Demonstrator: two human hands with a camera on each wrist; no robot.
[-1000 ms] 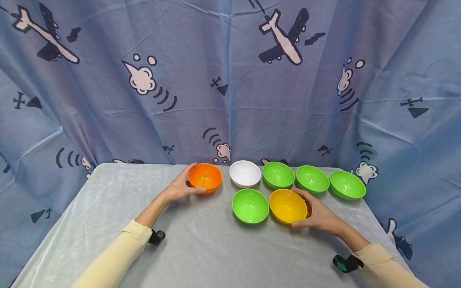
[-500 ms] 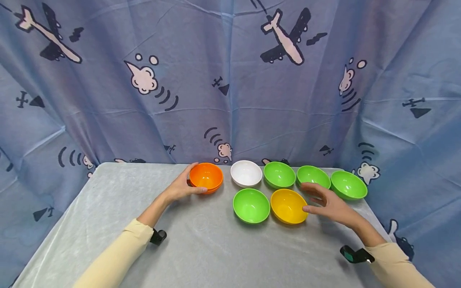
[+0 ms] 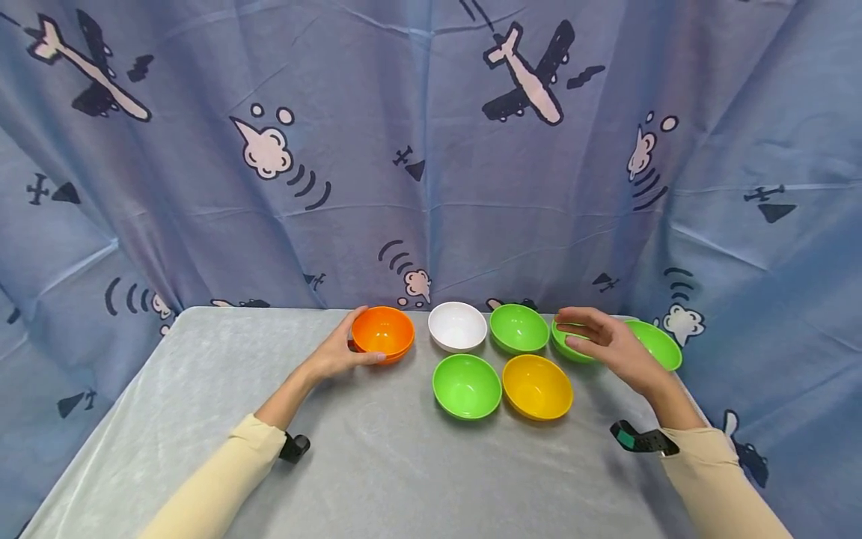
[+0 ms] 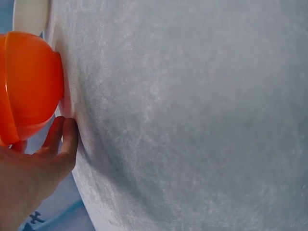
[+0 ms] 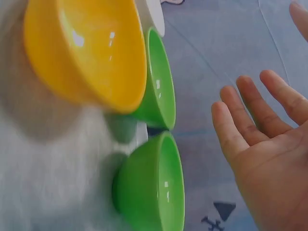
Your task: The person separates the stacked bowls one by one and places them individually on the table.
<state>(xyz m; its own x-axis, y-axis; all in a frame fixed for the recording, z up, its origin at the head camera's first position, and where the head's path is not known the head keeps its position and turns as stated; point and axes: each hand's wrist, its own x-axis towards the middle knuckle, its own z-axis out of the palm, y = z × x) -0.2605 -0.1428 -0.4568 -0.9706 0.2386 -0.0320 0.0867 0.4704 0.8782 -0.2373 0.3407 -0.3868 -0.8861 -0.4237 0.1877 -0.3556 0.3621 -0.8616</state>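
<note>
My left hand grips the left side of an orange bowl, thumb at the near side and fingers at the far side. In the left wrist view a second rim line on the orange bowl suggests two nested bowls. My right hand hovers holding nothing over a green bowl in the back row, partly hiding it and the green bowl at the right end. In the right wrist view the fingers of the right hand are extended, apart from the bowls. Nearer stands a yellow bowl.
A white bowl and another green bowl stand in the back row. One more green bowl sits left of the yellow one. All rest on a grey-covered table, with a blue patterned curtain behind.
My right hand has let go of the yellow bowl, drawn off to the right, then moved up over the back-row green bowls. My left hand stays on the orange bowl.
</note>
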